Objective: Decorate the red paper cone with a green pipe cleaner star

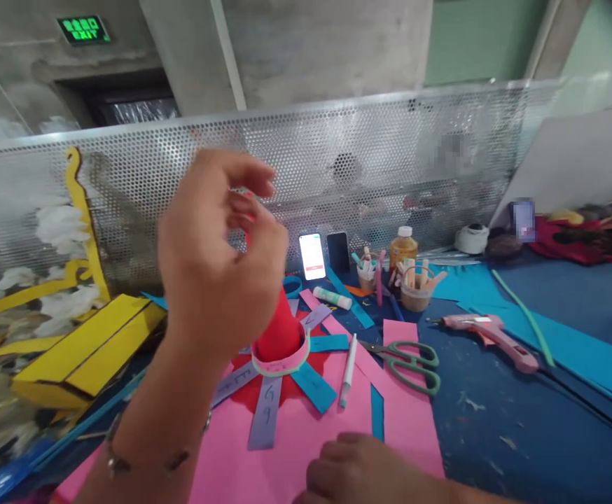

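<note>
Resting on a pink paper sheet (264,469), the person's right grip (361,472) lies slack, fingers together, while the left grip (219,252) hangs half-curled and parted, pinching nothing visible, above a red paper cone (279,329) banded in pink and ringed by purple and teal strips (264,413). Green-handled steel scissors (408,364) and a pink hot glue gun (489,343) lie on the blue desk (495,434), before a perforated metal screen (337,154).

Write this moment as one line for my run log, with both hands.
left hand: raised above red paper cone | right hand: on pink paper
</note>
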Demonstrator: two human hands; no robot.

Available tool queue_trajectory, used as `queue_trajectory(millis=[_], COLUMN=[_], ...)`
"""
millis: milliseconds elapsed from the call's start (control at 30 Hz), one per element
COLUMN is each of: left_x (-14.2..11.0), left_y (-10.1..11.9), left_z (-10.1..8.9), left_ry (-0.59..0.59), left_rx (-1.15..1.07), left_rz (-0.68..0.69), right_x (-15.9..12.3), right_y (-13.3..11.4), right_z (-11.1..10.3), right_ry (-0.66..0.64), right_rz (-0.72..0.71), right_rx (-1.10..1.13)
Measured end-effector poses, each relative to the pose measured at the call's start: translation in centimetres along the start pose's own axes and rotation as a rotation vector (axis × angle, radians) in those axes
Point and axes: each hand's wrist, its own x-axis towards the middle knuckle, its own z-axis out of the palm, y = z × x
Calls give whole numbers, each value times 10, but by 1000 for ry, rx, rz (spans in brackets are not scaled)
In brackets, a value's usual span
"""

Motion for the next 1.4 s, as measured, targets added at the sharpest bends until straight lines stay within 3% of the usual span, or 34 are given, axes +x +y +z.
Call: queue_trajectory(millis=[100,200,300,433,600,667,767,967,1133,1400], left_x=[-10,-25,-50,-92,-138,-151,-164,-179,-178,-175], left_y=[6,-2,-18,-35,-48,-55,-68,-81,-70,-65], left_z=[7,9,3,-7,-3,4,15,20,15,12], left_ry=[-397,-824,-990,-955,-837,-819,-738,-564,-551,-608], left_rx=[31,39,58,14,-184,-287,-459,-779,-767,-544], left_rz=[-46,-166,-292,-467,-635,-718,-948,-1090,-1097,-877], right_x=[0,-8,-21,-32,-32,-30,-27,-18,-12,-14], right_y=[16,41,72,97,98,96,92,74,62,63], right_z=[-30,-64,-84,-91,-89,-87,-84,-72,-63,-65], right_ry=[58,127,260,389,410,398,350,195,201,403], right_rz=[93,264,401,454,400,398,406,322,230,104], right_rx=[-28,-50,-69,-148,-165,-166,-180,-155,-130,-148])
